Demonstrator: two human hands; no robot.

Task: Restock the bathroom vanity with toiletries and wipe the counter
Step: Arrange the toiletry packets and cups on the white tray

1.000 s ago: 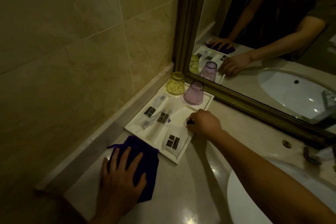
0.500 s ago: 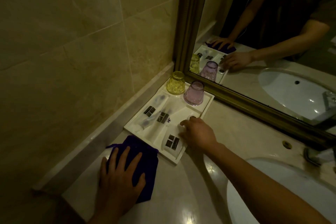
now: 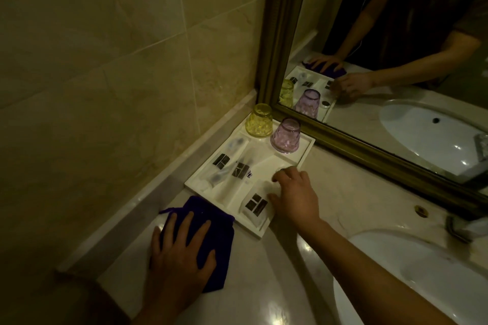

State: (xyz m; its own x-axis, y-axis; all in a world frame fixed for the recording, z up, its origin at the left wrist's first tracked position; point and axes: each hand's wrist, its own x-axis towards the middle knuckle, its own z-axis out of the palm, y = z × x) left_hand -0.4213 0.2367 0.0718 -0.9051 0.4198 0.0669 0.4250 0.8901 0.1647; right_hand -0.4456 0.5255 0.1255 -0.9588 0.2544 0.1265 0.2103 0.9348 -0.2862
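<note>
Status: restocking appears largely complete; wiping appears pending.

The white rectangular compartmented tray (image 3: 306, 152) sits on the pale glossy stone desk (image 3: 264, 285), in the corner between the tiled wall and the gilt-framed mirror (image 3: 280, 34). It carries three clear sachets with dark square labels (image 3: 239, 169) and two inverted tumblers at its far end, one yellow glass (image 3: 259, 120) and one pink glass (image 3: 286, 134).

The right hand (image 3: 294, 194) rests on the near right compartment, fingers loosely curled over a sachet; whether it grips anything cannot be told. The left hand (image 3: 179, 253) lies flat, fingers spread, pressing the dark purple folded cloth (image 3: 211, 216) onto the desk just beside the tray's near edge.

Remaining, by judgement: settle the last sachet, then wipe the desk toward the white oval basin (image 3: 435, 285).
</note>
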